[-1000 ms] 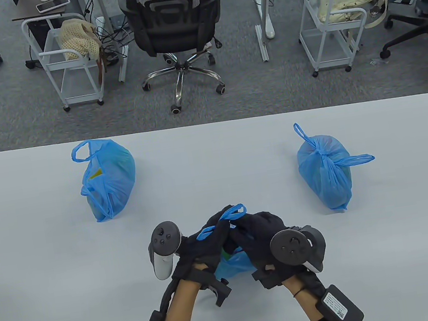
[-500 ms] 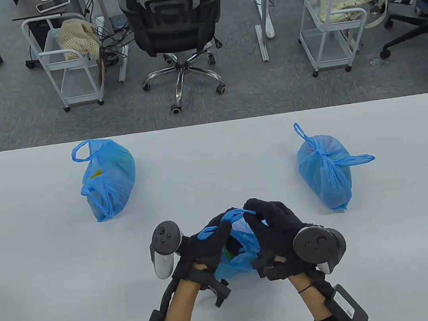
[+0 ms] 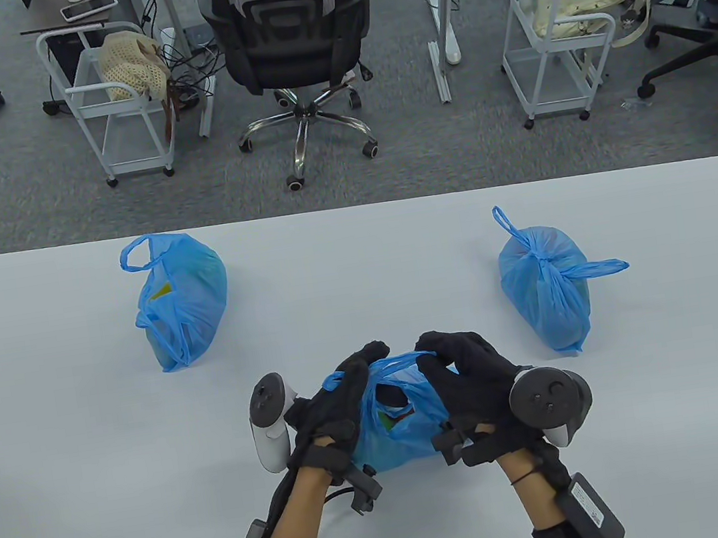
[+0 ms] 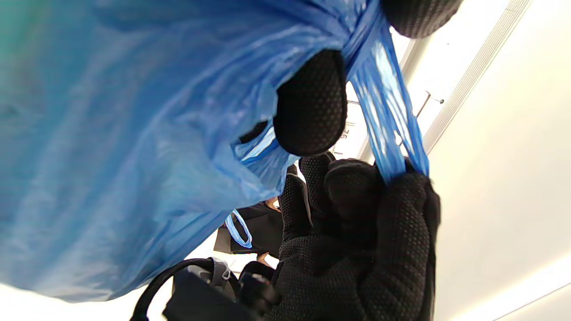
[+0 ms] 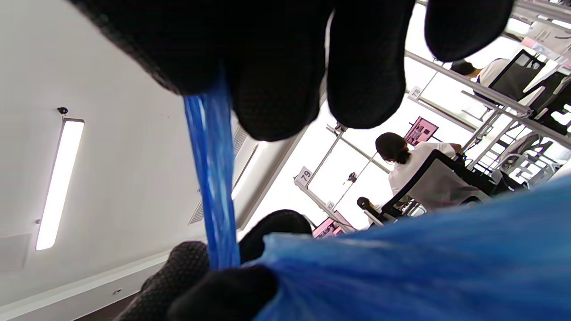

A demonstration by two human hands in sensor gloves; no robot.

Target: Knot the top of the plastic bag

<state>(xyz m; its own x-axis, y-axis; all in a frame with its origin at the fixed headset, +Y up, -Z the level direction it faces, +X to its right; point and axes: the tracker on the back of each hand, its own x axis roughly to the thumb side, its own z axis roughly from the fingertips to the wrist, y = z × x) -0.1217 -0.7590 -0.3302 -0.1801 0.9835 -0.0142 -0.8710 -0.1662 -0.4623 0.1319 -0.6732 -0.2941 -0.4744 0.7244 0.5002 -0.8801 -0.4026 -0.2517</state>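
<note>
Table view is showing the thin, crinkly blue plastic bag (image 3: pixel 393 429) sitting at the near edge of the white table (image 3: pixel 53 429), right between both gloved hands, mouth gaping open so no knot yet. The left hand (image 3: pixel 327 415) is pinching one handle loop at the bag's top, and the right hand (image 3: pixel 466 377) is pinching the other blue handle strip (image 3: pixel 397 363), which is running stretched between the two hands. I'm guessing that tension is there so the strips stay thin and easy to cross over each other.

Left wrist view is backing this up: the strip is running taut from the bag down into the right hand's closed fingers (image 4: pixel 401 214). Right wrist view is showing the same strip clamped under fingertips (image 5: pixel 267 89), so both grips are narrow and holding plastic.

Two more blue bags are sitting further back, well apart: an untied one (image 3: pixel 181 299) on the left, a knotted one (image 3: pixel 547 285) on the right, probably the to-do and the done pile.
</note>
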